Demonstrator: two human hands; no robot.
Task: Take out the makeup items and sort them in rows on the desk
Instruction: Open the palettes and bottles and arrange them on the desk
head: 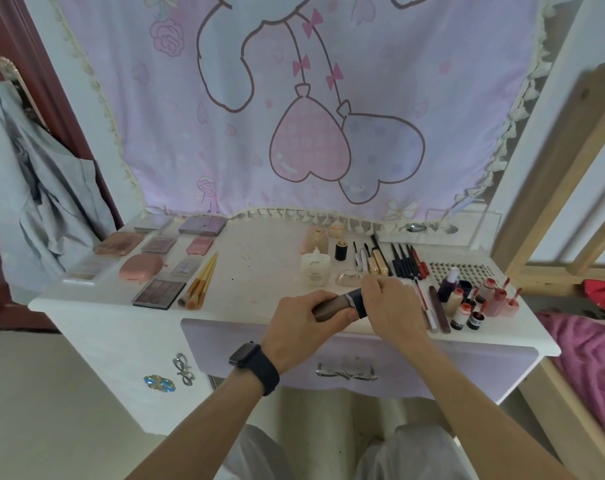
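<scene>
left hand [301, 317] holds tube [332, 306], right hand [391, 303] — pinching cap [359, 301]

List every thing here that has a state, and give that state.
brown tube, held by both hands, dark cap on
left hand, grips the tube's brown body
right hand, pinches the tube's dark cap
pink compact, shut, lying flat
makeup brushes, lying side by side
white bottle, upright, capped
drawer, cannot tell whether fully shut
</scene>
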